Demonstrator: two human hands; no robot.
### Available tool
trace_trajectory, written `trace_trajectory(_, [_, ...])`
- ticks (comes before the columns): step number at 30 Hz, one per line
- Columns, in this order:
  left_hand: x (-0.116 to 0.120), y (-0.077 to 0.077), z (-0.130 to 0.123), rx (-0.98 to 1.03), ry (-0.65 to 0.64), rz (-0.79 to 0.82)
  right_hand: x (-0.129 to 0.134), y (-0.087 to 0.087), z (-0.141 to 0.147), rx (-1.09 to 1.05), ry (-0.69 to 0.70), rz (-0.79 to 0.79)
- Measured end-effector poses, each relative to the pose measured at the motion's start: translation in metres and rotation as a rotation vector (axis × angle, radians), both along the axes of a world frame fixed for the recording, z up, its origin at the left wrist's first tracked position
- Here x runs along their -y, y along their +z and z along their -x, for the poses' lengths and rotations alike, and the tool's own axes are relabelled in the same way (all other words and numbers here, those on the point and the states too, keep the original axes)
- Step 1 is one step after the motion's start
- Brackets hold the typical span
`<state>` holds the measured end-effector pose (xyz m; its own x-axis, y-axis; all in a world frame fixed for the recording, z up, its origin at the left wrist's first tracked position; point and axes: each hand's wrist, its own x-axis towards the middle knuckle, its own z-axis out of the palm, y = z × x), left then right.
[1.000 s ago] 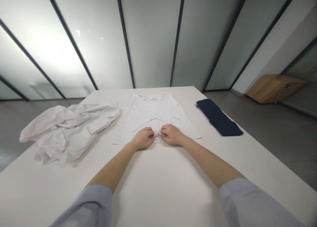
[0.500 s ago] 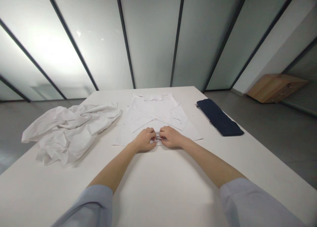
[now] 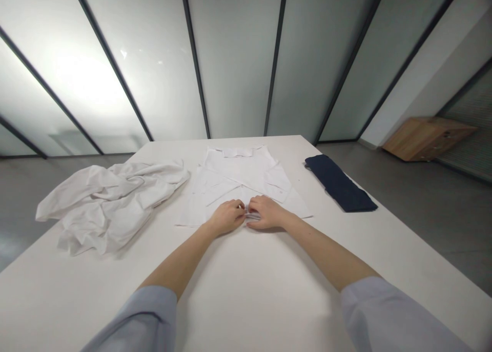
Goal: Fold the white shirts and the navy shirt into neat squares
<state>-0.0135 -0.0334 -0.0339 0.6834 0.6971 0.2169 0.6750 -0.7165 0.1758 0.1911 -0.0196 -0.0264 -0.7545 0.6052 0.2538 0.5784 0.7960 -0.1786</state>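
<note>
Left hand point(image 3: 227, 216), right hand point(image 3: 266, 212), pinching folded white shirt point(image 3: 234, 172), little changed from before

Far wall: floor-to-ceiling frosted glass panels point(image 3: 234, 60), slim dark metal mullions point(image 3: 195, 60) between them. Bright glare point(image 3: 84, 80) on left panels. Right side: white wall column point(image 3: 415, 80), darker ribbed glass panel point(image 3: 471, 111) beyond. Low wooden cabinet point(image 3: 426, 139) on floor against right wall. Polished grey floor point(image 3: 430, 208) both sides. White table point(image 3: 246, 290) in middle of room, far end short of glass.
</note>
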Motion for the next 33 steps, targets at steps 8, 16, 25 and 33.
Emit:
trace_trajectory(8, [0.003, 0.004, -0.001, -0.113, 0.062, -0.055, -0.012, 0.003, -0.018, 0.175, -0.153, 0.010])
trace_trajectory(16, [0.006, 0.012, 0.021, -0.269, 0.127, 0.045, -0.003, -0.009, -0.068, 0.225, -0.261, -0.019])
trace_trajectory(25, [0.022, 0.009, 0.110, -0.211, 0.380, -0.062, 0.010, -0.027, -0.128, 0.040, -0.362, -0.214])
trace_trajectory(33, [0.020, -0.001, 0.144, -0.065, 0.415, 0.128, -0.003, -0.042, -0.145, -0.015, -0.341, 0.039])
